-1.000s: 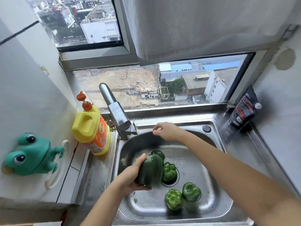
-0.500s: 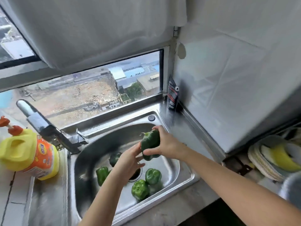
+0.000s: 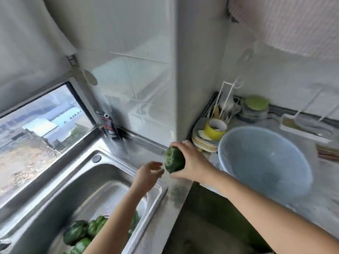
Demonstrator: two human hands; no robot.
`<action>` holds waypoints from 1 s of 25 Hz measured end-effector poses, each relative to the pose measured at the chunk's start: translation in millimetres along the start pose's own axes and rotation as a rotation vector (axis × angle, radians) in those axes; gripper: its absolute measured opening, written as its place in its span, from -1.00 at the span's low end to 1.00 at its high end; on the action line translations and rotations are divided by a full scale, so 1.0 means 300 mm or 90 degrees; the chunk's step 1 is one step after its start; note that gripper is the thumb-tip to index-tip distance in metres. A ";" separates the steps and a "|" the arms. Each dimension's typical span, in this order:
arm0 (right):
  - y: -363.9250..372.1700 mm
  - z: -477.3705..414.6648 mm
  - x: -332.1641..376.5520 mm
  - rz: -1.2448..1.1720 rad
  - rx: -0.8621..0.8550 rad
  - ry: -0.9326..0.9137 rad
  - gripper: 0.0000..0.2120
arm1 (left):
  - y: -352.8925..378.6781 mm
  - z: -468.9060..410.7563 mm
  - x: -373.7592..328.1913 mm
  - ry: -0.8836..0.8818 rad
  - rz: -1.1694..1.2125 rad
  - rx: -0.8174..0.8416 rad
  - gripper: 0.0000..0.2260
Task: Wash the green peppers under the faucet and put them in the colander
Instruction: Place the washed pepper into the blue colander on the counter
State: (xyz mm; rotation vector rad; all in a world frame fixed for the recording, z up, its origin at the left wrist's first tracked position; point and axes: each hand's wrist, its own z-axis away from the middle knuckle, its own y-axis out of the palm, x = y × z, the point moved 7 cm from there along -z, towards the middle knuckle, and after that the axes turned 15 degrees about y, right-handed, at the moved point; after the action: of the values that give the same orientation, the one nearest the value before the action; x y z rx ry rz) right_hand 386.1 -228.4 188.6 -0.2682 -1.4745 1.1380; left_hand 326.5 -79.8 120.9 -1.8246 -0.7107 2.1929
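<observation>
Mid-frame, our right hand (image 3: 190,162) gripped a pepper (image 3: 174,160) left of the colander (image 3: 264,162); left hand (image 3: 148,174) open, empty, over the sink (image 3: 110,173).

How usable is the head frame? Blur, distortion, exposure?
Head view: motion blur throughout, so the colander and the peppers in the sink are smeared; the held pepper and right hand are only slightly sharper. Wide-angle bending shows in the wall corner and sink rim. The window is bright and hazy, and the tiles carry soft glare.

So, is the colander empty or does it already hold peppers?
Empty: the colander shows only bare pale-blue inside; the right hand holds a pepper beside it.
</observation>
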 end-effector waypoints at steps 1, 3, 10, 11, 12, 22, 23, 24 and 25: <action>-0.072 0.022 -0.062 -0.011 -0.022 0.045 -0.19 | 0.066 -0.033 -0.045 0.027 0.004 0.048 -0.83; -0.210 0.057 -0.196 -0.037 -0.070 0.151 -0.15 | 0.188 -0.088 -0.137 0.095 0.018 0.127 -0.83; -0.387 0.131 -0.729 0.110 0.012 0.541 -0.13 | 0.572 -0.161 -0.321 0.162 0.014 0.374 -0.55; -0.355 0.139 -0.778 0.162 0.065 0.553 -0.10 | 0.607 -0.164 -0.317 0.171 -0.011 0.401 -0.54; -0.325 0.140 -0.812 0.206 0.107 0.553 -0.08 | 0.634 -0.165 -0.307 0.174 -0.035 0.423 -0.54; -0.308 0.037 -0.741 0.390 0.298 0.504 -0.34 | 0.633 -0.184 -0.298 0.117 0.055 0.421 -0.65; -0.319 0.021 -0.709 0.386 0.280 0.492 -0.41 | 0.607 -0.184 -0.294 0.119 0.058 0.401 -0.67; -0.334 -0.003 -0.657 0.383 0.249 0.464 -0.48 | 0.567 -0.186 -0.280 0.120 0.059 0.371 -0.68; -0.345 -0.033 -0.588 0.372 0.205 0.420 -0.55 | 0.513 -0.181 -0.263 0.118 0.066 0.333 -0.70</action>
State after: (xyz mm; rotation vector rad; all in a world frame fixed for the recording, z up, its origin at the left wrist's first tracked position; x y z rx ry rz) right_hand 488.4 -402.1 153.2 -0.7974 -0.6226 1.5331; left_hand 418.8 -235.3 108.7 -1.7715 0.0042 1.9807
